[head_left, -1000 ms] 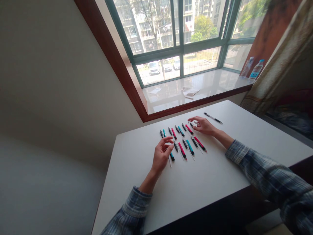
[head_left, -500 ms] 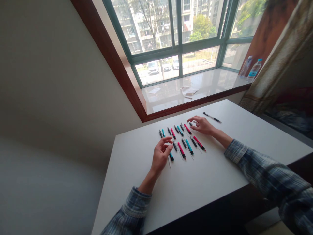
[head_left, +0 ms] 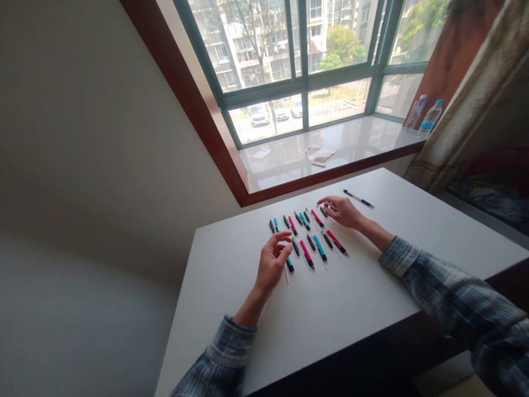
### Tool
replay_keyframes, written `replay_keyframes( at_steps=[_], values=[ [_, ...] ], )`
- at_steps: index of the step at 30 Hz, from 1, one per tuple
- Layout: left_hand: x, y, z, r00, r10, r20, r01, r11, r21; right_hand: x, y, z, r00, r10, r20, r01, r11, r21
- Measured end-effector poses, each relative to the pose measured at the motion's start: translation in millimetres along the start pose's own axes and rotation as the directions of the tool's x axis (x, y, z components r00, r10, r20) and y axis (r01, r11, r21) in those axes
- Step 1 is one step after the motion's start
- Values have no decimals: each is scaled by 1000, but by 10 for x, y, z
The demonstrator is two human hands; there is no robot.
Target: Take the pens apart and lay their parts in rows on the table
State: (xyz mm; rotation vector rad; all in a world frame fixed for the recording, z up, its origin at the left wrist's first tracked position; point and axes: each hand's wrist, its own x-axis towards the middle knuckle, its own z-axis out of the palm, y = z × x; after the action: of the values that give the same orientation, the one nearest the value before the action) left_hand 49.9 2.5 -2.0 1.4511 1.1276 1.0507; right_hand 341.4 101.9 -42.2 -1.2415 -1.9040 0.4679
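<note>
On the white desk [head_left: 330, 298] lie two rows of pen parts: black barrel pieces, red and blue barrel pieces, and thin pale refills. My left hand [head_left: 273, 262] hovers at the left end of the near row, fingers loosely bent and thumb apart, holding nothing visible. It partly covers a blue barrel [head_left: 290, 266], with a black piece [head_left: 295, 247] beside the fingertips. At the right end of the far row, my right hand [head_left: 341, 212] has its index finger stretched out over a black piece [head_left: 323, 212]. Left of that lies a red barrel [head_left: 317, 218]. Whether the fingers touch the black piece is unclear.
A whole black-and-clear pen [head_left: 358, 198] lies beyond my right hand. Behind the desk is a window sill [head_left: 285, 160] with papers [head_left: 320, 155] and two plastic bottles [head_left: 430, 118]. A curtain [head_left: 458, 110] hangs at the right.
The fingers of my right hand have shifted slightly, and more of the black piece under them shows on the desk. My left hand has stayed still.
</note>
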Motion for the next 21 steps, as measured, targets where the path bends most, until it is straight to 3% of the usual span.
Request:
replay_keyframes(
  at_steps=[5,8,11,13,16,19,21],
  values=[
    [15,-37,-5,1000,10,0,-10,1000,8,-2,-119,-21,999,36,0,-36,999,-15],
    [10,-20,-14,999,38,-8,-38,999,23,-31,-275,-43,999,41,-29,-39,997,72],
    [0,24,-20,995,100,-29,-98,993,59,-119,-526,-13,996,-18,85,-2,974,225],
    [-3,53,-17,987,157,-34,-154,985,79,-197,-714,39,965,-84,250,10,959,284],
    [1,80,-3,975,223,-5,-222,971,87,-294,-945,120,877,-186,443,16,933,360],
    [3,90,16,962,271,37,-274,954,122,-336,-1059,159,810,-240,535,-19,902,432],
    [2,91,24,956,290,40,-293,944,150,-339,-1076,160,801,-246,546,-45,884,465]
  ],
)
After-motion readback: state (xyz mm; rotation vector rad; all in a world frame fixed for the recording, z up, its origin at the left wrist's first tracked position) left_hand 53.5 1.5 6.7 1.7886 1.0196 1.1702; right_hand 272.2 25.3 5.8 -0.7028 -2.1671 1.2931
